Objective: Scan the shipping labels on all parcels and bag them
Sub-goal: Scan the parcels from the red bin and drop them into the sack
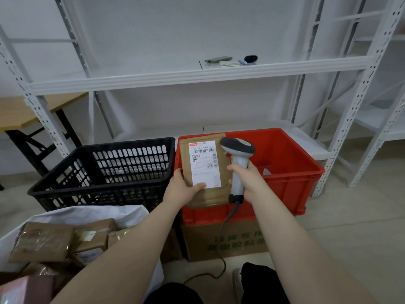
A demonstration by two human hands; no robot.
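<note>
Head view, single frame.

- Left hand [183,189]: grasping the parcel [186,154], a flat brown envelope. The thumb lies across the lower edge of the shipping label [203,163] and the fingers are tucked behind. I read the parcel as upright with its label facing me, at 12 o'clock and in front of the near-left corner of the red crate [291,172].
- Right hand [247,178]: wrapped round the grip of the scanner [237,148]. The scanner head sits at 3 o'clock of the label, just beside the parcel's upper right edge. I cannot tell whether they touch, nor whether the trigger is pressed.
- The scanner's cable [223,229] hangs from the handle toward 6 o'clock and trails on the floor.
- The red crate rests on a cardboard box [230,240] printed with green characters. A small white scrap [266,171] lies inside the crate.
- Black basket [109,172]: at 10 o'clock, side by side with the crate.
- White bag [87,213]: at 8 o'clock, mouth open, with several brown parcels [41,241] inside.
- White shelf [197,77]: at 12 o'clock, behind everything else. On it are a green phone [218,59] and a dark rounded object [250,58].
</note>
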